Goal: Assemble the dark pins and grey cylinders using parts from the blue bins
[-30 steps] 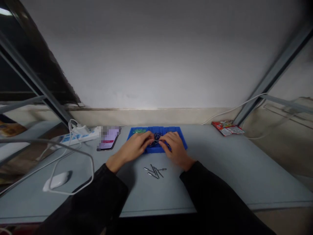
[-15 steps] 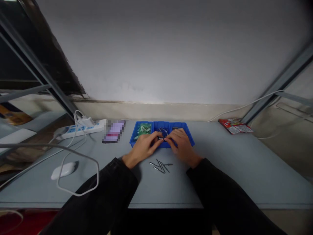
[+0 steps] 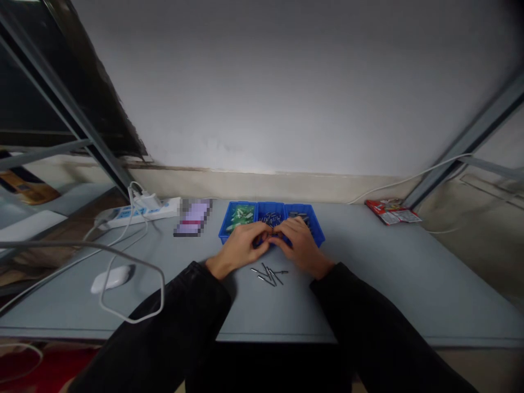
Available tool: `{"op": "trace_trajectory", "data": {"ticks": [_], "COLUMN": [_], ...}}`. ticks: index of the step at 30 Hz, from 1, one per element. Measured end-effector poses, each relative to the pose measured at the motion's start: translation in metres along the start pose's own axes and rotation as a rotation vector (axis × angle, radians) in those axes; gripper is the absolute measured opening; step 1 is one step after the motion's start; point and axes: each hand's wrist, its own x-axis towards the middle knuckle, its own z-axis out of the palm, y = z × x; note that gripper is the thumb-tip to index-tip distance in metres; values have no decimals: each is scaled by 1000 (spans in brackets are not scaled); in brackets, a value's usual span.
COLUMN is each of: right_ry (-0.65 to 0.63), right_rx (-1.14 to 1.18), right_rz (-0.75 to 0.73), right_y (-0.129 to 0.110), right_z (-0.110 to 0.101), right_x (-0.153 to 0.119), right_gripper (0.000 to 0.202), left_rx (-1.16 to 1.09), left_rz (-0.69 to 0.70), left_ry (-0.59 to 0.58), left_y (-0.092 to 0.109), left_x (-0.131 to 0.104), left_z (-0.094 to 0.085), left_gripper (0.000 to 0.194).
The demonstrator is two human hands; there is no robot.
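Note:
My left hand (image 3: 244, 244) and my right hand (image 3: 301, 244) meet at the fingertips over the front of a blue three-part bin (image 3: 223, 238). Both are closed in a pinch around a small metal rod, now mostly hidden by the fingers. Behind my fingertips, the middle compartment holds many small metal pieces (image 3: 272, 218). Green bagging with pale pieces (image 3: 241, 214) fills the left compartment. Dark metal pieces (image 3: 301, 216) show in the right one, partly covered by my right hand. Several slim metal rods (image 3: 269, 275) lie in a loose pile on the table, nearer me than my hands.
On the left are a white power strip (image 3: 135, 214) with a plugged-in charger, a phone (image 3: 193, 217), a white mouse-like object (image 3: 110, 279) and a looping cable (image 3: 162, 292) above my left forearm. A red packet (image 3: 392, 211) lies far right on the grey table (image 3: 393, 284).
My fingertips have drawn closer together, and the shiny rod seen between them earlier is now mostly covered. The view has shifted slightly; the pile looks unchanged.

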Motion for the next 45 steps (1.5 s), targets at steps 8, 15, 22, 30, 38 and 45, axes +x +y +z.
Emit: {"op": "trace_trajectory", "data": {"ticks": [8,15,22,30,38,45], "right_ry": [-62,-41,-19,17,31,19], "right_rx": [-26,-29,-15,-7,-2,5], "right_rz": [8,17,39,25,30,45], "right_y": [0,4,0,0,-3,-5], "right_z": [0,3,2,2,4,5], "right_x": [-2,-2,0,-1,-1,-2], "right_gripper": [14,18,20,16,19,18], "left_rx": [-53,-81,-56,-80,-45,-25], "left_rz": [-31,-71,-111,-120,-99,-95], "left_ry": [74,65,86,81,39,41], "left_y": [1,2,2,1,-1,-2], "left_x": [1,1,1,0,-1,-1], "left_z": [0,0,-1,-1,-2,-1], "left_gripper": [6,10,13,13,20,18]}}
